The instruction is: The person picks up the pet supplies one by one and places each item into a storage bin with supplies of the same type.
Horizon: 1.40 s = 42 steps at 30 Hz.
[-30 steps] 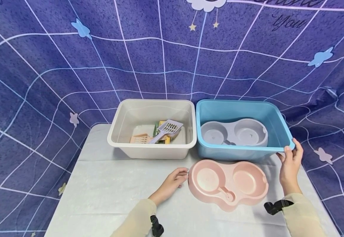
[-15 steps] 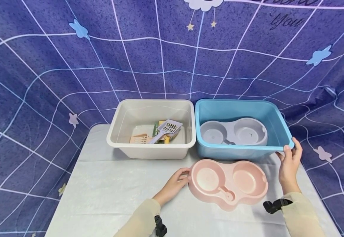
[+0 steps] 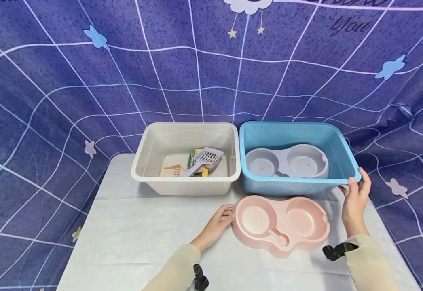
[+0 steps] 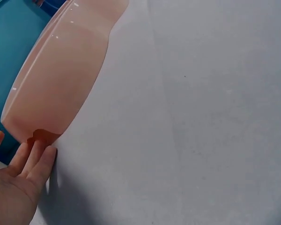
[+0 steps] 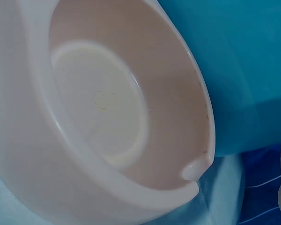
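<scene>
A pink double pet bowl (image 3: 282,208) lies on the table in front of the blue bin (image 3: 288,188). At its left end is my left hand (image 3: 216,224). In the left wrist view, the fingers of this hand (image 4: 18,187) reach a notch at the bowl's lower edge, with the thumb held apart. My right hand (image 3: 356,200) grips the front right corner of the blue bin's rim, thumb on top. Inside that bin sits a grey double pet bowl (image 3: 284,155). The right wrist view shows mostly the pink bowl (image 5: 173,103), with only a sliver of the hand at the edge.
Left of the blue bin stands a light grey bin (image 3: 186,186). It holds a lilac slotted litter scoop (image 3: 208,157), a peach slotted scoop (image 3: 172,171) and some green and yellow items. A purple patterned cloth (image 3: 182,72) hangs behind the white-covered table (image 3: 131,234).
My left hand has moved slightly right and up to the pink bowl's left end, and its fingers now touch it. My right hand stays on the blue bin's corner.
</scene>
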Motion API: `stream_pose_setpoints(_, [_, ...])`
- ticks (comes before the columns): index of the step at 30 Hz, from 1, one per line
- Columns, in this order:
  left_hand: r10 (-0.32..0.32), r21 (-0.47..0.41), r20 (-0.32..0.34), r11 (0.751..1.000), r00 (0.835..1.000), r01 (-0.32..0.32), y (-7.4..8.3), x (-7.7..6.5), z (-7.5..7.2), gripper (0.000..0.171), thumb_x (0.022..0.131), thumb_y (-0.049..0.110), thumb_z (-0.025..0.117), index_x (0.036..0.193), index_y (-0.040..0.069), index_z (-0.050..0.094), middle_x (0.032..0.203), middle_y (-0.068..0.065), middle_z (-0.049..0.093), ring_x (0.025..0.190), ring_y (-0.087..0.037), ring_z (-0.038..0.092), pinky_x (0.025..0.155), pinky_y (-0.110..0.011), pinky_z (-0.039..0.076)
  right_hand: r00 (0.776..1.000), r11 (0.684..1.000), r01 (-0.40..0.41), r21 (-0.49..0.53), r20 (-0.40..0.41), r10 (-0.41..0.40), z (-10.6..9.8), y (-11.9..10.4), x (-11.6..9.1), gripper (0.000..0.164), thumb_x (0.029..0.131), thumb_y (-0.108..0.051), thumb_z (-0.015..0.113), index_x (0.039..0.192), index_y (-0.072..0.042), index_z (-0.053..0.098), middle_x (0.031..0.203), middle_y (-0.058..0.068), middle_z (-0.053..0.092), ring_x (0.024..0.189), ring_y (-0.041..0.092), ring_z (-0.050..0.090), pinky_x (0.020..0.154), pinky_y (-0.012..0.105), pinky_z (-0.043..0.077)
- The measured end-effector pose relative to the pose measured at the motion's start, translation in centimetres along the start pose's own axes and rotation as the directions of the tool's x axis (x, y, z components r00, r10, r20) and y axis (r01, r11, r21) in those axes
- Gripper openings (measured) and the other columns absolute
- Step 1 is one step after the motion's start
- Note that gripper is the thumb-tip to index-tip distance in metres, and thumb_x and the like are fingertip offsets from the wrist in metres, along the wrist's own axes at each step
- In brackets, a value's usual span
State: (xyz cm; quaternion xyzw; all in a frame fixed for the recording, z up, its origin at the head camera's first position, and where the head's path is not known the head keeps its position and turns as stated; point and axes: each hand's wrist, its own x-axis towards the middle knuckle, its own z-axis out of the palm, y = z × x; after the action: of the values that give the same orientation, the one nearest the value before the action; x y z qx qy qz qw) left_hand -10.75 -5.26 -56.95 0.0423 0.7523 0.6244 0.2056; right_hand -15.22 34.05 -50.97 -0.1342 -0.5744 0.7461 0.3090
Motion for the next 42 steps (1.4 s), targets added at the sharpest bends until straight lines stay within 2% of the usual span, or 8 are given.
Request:
stream_pose_setpoints(9, [-0.026,0.002,-0.032,1.000,0.999,0.026,0.9,0.2,1.1,0.053,0.099,0.032,0.059,0.145,0.011,0.044,0.117,-0.009,0.056,0.102,-0.020,0.059,0.088,-0.038,0.050,1.000,0.999,0.009,0.037,-0.019,-0.008,0.2,0.1,-0.1,0.042,0.102,-0.009,0.050,0.143,-0.017,0.046,0.132,0.006,0.043,0.115,0.019,0.047,0.081,0.017,0.049])
stream_pose_setpoints(17, [-0.038,0.070,-0.076,0.997,0.996,0.043,1.1,0.4,2.2,0.061,0.094,0.040,0.065,0.146,0.017,0.042,0.112,-0.007,0.061,0.097,-0.018,0.060,0.086,-0.039,0.051,1.000,1.000,0.022,0.018,-0.020,-0.022,0.2,0.1,-0.2,0.043,0.103,-0.011,0.050,0.145,-0.017,0.044,0.132,0.005,0.042,0.116,0.019,0.047,0.082,0.017,0.048])
stream_pose_setpoints(21, [-0.035,0.100,-0.109,0.994,0.993,0.046,1.0,0.5,2.6,0.063,0.093,0.038,0.068,0.146,0.019,0.042,0.110,-0.005,0.063,0.092,-0.014,0.061,0.081,-0.037,0.052,1.000,1.000,0.017,0.022,-0.019,-0.017,0.1,0.1,-0.3,0.043,0.103,-0.011,0.049,0.145,-0.017,0.044,0.133,0.005,0.042,0.116,0.019,0.047,0.082,0.017,0.049])
stream_pose_setpoints(28, [0.023,0.033,-0.183,0.999,0.983,-0.017,0.5,0.7,2.8,0.053,0.091,0.024,0.072,0.139,0.015,0.054,0.097,-0.005,0.069,0.082,-0.012,0.064,0.071,-0.028,0.054,1.000,1.000,0.022,0.016,-0.015,-0.021,0.1,0.2,-0.2,0.043,0.103,-0.011,0.049,0.144,-0.017,0.043,0.132,0.005,0.043,0.114,0.018,0.047,0.082,0.018,0.048])
stream_pose_setpoints(34, [0.034,0.004,-0.221,0.999,0.975,-0.034,0.1,1.1,2.9,0.050,0.087,0.018,0.075,0.135,0.017,0.059,0.092,-0.004,0.071,0.079,-0.012,0.066,0.069,-0.026,0.054,0.999,1.000,0.026,0.000,-0.019,-0.026,0.2,0.2,-0.3,0.042,0.103,-0.012,0.049,0.144,-0.018,0.044,0.131,0.005,0.043,0.112,0.018,0.048,0.082,0.018,0.047])
stream_pose_setpoints(42, [0.009,-0.021,-0.283,1.000,0.959,-0.016,1.0,0.9,3.0,0.046,0.084,0.014,0.075,0.128,0.017,0.064,0.087,-0.002,0.073,0.081,-0.012,0.065,0.071,-0.025,0.053,0.999,0.999,0.030,-0.013,-0.018,-0.030,0.3,0.2,-0.2,0.043,0.103,-0.012,0.048,0.145,-0.018,0.043,0.132,0.004,0.043,0.113,0.018,0.047,0.083,0.018,0.046])
